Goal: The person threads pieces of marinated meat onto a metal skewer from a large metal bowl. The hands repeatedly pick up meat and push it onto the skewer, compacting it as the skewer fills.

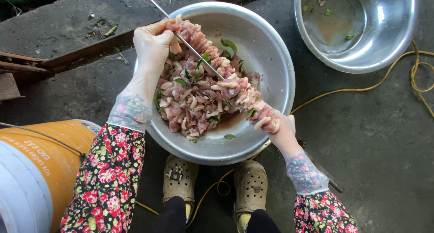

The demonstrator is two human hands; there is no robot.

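Both gloved hands are closed in a grip: the left hand [153, 45] raised farther out, the right hand [284, 131] lower, forearms in floral sleeves.

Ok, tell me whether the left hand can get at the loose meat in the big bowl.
Probably yes. The left hand is right over the bowl, pinching meat on the skewer, and the meat pile lies open just below it. Nothing covers it, though the hand is occupied.

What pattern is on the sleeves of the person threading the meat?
The sleeves are dark with red and pink flowers and green leaves; the head view shows them.
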